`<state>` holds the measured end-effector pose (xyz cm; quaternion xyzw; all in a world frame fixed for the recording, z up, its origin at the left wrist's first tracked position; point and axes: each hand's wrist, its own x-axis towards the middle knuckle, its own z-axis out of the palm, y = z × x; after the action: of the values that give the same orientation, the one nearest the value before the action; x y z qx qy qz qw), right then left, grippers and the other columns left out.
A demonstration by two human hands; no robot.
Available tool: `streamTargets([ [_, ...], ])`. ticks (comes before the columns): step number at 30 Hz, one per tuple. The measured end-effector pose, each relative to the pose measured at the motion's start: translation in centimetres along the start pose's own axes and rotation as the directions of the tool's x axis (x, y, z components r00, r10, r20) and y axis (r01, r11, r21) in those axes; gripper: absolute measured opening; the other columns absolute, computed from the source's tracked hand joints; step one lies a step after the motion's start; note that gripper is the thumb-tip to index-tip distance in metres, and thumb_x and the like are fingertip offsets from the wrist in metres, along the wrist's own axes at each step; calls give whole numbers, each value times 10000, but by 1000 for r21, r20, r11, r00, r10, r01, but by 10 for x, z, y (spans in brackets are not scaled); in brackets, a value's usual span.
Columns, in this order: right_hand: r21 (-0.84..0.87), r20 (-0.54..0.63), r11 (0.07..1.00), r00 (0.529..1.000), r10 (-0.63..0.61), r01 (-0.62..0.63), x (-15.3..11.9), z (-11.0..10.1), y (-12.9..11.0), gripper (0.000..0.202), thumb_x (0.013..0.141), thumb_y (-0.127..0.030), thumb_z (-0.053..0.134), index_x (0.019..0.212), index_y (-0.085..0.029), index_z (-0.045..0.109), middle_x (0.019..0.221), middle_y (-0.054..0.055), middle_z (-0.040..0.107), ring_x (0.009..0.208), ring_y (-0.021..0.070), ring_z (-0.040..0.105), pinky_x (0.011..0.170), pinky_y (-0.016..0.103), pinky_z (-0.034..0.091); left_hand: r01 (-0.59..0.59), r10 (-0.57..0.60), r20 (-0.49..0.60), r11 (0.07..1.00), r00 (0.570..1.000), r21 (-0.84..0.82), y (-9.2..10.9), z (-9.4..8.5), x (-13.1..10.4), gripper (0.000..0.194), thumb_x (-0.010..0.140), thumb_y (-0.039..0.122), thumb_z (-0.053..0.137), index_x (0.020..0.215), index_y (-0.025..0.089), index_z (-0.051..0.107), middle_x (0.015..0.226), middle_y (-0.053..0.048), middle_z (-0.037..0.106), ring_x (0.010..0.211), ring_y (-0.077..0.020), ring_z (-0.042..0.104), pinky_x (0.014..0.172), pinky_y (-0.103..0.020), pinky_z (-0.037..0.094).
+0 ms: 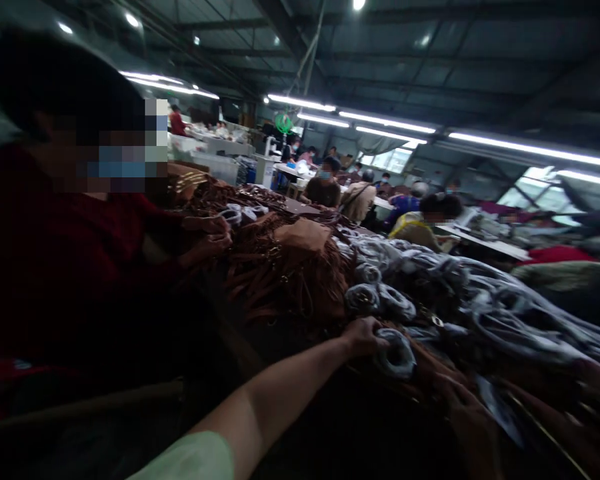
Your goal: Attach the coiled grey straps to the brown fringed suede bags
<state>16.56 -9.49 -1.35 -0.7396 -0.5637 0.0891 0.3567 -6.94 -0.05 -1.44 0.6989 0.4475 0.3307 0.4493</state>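
My left hand (364, 337) reaches out from a pale green sleeve. Its fingers close on the left edge of a coil wrapped in whitish plastic (399, 357). To the right, my right hand (466, 403) is dim and blurred beside brown strap-like material (437, 363); its fingertips are hard to make out. More wrapped coils (363, 298) lie just beyond my left hand. A heap of brown straps (290, 280) with small metal fittings rises to the left of them.
Close on the left, a person in a dark red top (70, 267) has their hands at the heap. Long white-wrapped strands (525, 307) cover the right side. Other people sit at long tables (485, 240) farther back, under tube lights.
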Motion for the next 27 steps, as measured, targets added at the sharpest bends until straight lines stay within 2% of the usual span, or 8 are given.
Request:
streamTargets([
  [4, 154, -17, 975, 986, 164, -160, -1, -13, 12, 522, 693, -615, 595, 933, -172, 729, 878, 70, 726, 875, 289, 657, 745, 350, 508, -6, -12, 102, 985, 995, 175, 10, -1, 13, 470, 610, 366, 714, 1023, 152, 655, 938, -44, 683, 830, -198, 612, 726, -276, 473],
  [8, 154, -56, 982, 991, 119, -109, -11, -21, 10, 689, 696, -676, 555, 1114, -138, 658, 947, 114, 705, 822, 277, 655, 717, 371, 509, -107, 108, -1, 987, 994, 123, 22, 5, 10, 378, 655, 296, 658, 992, 125, 657, 896, -39, 678, 785, -172, 598, 683, -247, 456],
  [10, -10, -205, 1000, 979, -3, 1, -21, -25, 3, 737, 742, -695, 500, 1173, -109, 615, 1061, 164, 659, 948, 310, 614, 808, 430, 490, -180, 187, -79, 979, 979, 96, 31, 9, 5, 352, 677, 285, 646, 994, 133, 651, 912, -38, 676, 802, -169, 598, 694, -243, 451],
  [13, -269, -360, 941, 884, -297, 206, -38, -27, -18, 687, 815, -665, 452, 1188, -105, 592, 1189, 193, 583, 1137, 334, 503, 954, 484, 415, -242, 256, -148, 964, 955, 106, 51, 15, -6, 370, 669, 344, 688, 974, 136, 650, 928, -49, 669, 819, -178, 595, 711, -252, 446],
  [17, -376, -146, 760, 776, -613, 530, -55, -20, -47, 463, 889, -465, 488, 1277, -216, 530, 1317, 114, 505, 1174, 258, 497, 900, 368, 471, -154, 152, -125, 988, 980, -3, 85, 23, -22, 471, 636, 425, 741, 1000, 147, 634, 918, -47, 670, 791, -175, 592, 676, -251, 450],
  [20, -472, -131, 707, 752, -646, 526, -55, -17, -51, 371, 906, -288, 460, 1263, -225, 541, 1337, 109, 484, 1162, 255, 505, 860, 361, 486, -75, 71, -31, 982, 997, -173, 101, 25, -28, 503, 645, 428, 748, 1028, 132, 611, 871, -42, 664, 715, -146, 581, 614, -230, 440],
  [24, -464, -212, 721, 725, -655, 515, -51, -31, -29, 282, 913, -249, 435, 1130, -181, 602, 1216, 118, 559, 1113, 259, 524, 855, 388, 500, -200, 234, 173, 961, 957, -193, 84, 19, -36, 519, 740, 507, 650, 1044, 90, 597, 866, -66, 641, 711, -143, 578, 628, -240, 444],
  [27, -412, -299, 749, 699, -650, 520, -57, -46, -14, 308, 903, -241, 438, 1169, -160, 570, 1194, 135, 554, 1116, 274, 523, 876, 438, 501, -339, 292, 222, 915, 930, 218, 53, 15, -47, 587, 596, 481, 771, 1047, 139, 616, 956, -69, 632, 860, -217, 585, 720, -293, 462],
])
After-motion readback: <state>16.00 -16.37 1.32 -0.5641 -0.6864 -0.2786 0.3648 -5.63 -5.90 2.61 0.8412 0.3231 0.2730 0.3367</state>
